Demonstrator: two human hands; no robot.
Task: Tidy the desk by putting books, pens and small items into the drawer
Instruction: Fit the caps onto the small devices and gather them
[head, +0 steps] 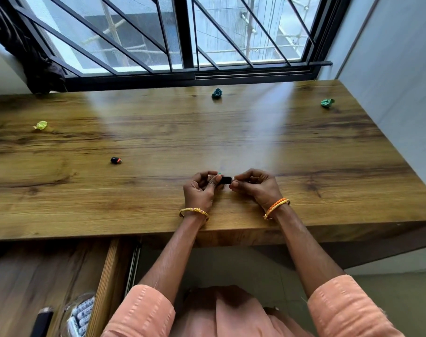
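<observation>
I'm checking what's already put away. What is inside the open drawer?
The open drawer shows a clear container of batteries and a dark object beside it. The desk top covers the drawer's rear part.

The desk [134, 210] is brown woodgrain. Three crumpled wrappers are yellow-green [40, 125], dark teal [217, 93] and green [327, 102]. Sleeves [144, 310] are peach.

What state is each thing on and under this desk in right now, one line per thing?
Left hand: pinching the small black device.
Right hand: pinching the device's other end.
Small black device: held just above the desk.
Drawer: pulled open, items inside.
Black and red device: lying loose on the desk.
Three crumpled paper balls, yellow-green, dark teal, green: lying apart on the desk.
</observation>
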